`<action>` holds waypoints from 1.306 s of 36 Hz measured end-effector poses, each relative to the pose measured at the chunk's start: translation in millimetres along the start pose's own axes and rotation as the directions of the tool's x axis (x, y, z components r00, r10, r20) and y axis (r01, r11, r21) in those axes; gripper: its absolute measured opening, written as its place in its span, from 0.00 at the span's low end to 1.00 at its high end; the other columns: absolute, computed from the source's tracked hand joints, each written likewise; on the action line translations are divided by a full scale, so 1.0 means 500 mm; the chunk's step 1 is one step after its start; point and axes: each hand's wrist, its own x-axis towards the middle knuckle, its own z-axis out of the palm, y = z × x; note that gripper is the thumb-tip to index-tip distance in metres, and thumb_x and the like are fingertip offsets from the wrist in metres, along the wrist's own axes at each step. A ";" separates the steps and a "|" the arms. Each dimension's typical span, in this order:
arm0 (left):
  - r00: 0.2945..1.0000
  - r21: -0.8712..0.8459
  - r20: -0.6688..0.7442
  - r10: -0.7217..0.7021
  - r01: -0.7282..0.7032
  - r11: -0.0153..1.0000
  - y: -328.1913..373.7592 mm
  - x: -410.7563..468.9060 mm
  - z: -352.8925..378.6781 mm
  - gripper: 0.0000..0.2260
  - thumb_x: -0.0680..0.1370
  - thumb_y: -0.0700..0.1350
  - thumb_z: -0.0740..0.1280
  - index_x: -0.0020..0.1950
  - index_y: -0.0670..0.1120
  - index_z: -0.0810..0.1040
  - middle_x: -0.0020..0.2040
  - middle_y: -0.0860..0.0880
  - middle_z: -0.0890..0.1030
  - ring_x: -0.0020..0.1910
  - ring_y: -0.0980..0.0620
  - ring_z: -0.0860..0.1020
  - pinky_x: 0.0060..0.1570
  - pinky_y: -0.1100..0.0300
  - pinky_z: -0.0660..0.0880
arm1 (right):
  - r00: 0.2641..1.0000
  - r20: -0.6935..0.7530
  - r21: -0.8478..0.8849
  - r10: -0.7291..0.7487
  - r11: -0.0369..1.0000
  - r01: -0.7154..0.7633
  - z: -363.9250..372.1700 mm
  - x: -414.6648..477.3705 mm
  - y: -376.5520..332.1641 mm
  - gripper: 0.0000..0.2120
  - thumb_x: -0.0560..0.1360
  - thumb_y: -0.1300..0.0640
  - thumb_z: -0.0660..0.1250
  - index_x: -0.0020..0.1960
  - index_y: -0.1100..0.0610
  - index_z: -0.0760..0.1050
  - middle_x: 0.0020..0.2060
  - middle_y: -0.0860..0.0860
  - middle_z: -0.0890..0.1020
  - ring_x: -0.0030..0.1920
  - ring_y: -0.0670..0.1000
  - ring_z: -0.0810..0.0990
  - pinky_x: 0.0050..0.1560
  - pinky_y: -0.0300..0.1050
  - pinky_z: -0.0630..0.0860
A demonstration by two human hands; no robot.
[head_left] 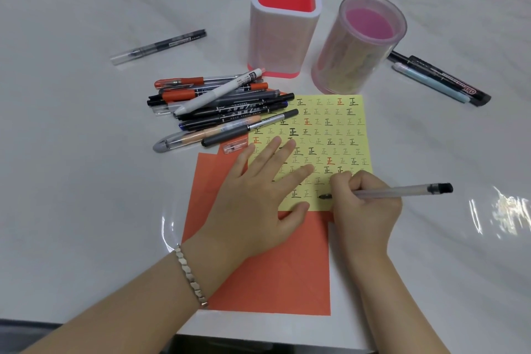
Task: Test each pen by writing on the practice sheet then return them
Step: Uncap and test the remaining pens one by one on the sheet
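Note:
A yellow practice sheet (330,135) covered in rows of small written characters lies on an orange paper (273,267). My left hand (258,195) rests flat on the sheet's lower left, fingers spread. My right hand (365,204) grips a clear pen with a black cap on its back end (402,191), its tip touching the bottom row of the sheet. A pile of several pens and markers (218,106) lies just left of the sheet's top corner.
A white and red square pen holder (283,23) and a clear pink round holder (359,46) stand behind the sheet, both without pens. One clear pen (158,46) lies at far left. Three pens (439,80) lie at the right. The white table's front edge (258,336) is near.

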 end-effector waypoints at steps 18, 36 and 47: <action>1.000 -0.010 0.003 -0.005 0.005 1.000 0.000 0.001 0.001 0.21 0.74 0.57 0.58 0.65 0.55 0.74 0.71 0.47 0.68 0.72 0.49 0.62 0.71 0.49 0.52 | 0.999 -0.049 0.014 0.003 1.000 -0.003 -0.003 0.000 -0.001 0.22 0.71 0.70 0.63 0.24 0.57 0.58 0.19 0.48 0.59 0.23 0.44 0.58 0.25 0.31 0.57; 1.000 -0.010 -0.009 0.000 0.000 1.000 -0.001 0.000 0.003 0.21 0.74 0.57 0.58 0.65 0.54 0.74 0.71 0.47 0.68 0.72 0.49 0.62 0.71 0.48 0.53 | 1.000 -0.002 -0.002 -0.002 1.000 0.002 -0.001 0.000 -0.003 0.16 0.65 0.61 0.62 0.23 0.57 0.58 0.18 0.48 0.61 0.22 0.44 0.59 0.24 0.31 0.58; 1.000 -0.004 -0.001 0.008 -0.008 1.000 -0.002 0.001 0.001 0.22 0.74 0.57 0.58 0.65 0.54 0.74 0.71 0.47 0.68 0.72 0.49 0.62 0.71 0.49 0.52 | 1.000 -0.004 -0.002 -0.015 1.000 0.015 -0.001 -0.003 -0.002 0.19 0.67 0.64 0.64 0.23 0.56 0.57 0.18 0.47 0.59 0.22 0.44 0.58 0.24 0.30 0.57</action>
